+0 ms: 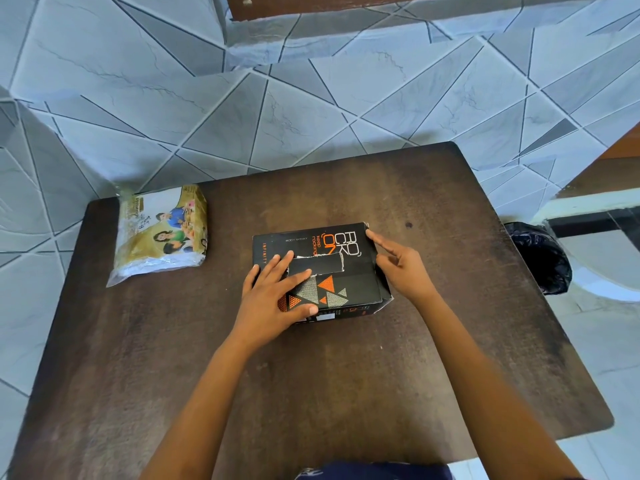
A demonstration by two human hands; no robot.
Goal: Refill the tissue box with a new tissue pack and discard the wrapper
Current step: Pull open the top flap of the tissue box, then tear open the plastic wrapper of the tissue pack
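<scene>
A black tissue box [346, 251] with orange lettering and a rectangular slot cut in its top stands in the middle of the dark wooden table [346, 368]. My left hand [273, 299] lies flat on the box's left top, fingers spread, thumb along the front edge. My right hand [401, 268] touches the box's right end, index finger on the far right corner, where a side flap stands slightly ajar. A sealed tissue pack [162, 230] in a gold printed wrapper lies at the table's far left corner, away from both hands.
A bin lined with a black plastic bag [540, 258] stands on the floor just past the table's right edge. Grey patterned tiles surround the table. A white frame [588, 202] and wooden furniture sit at the far right.
</scene>
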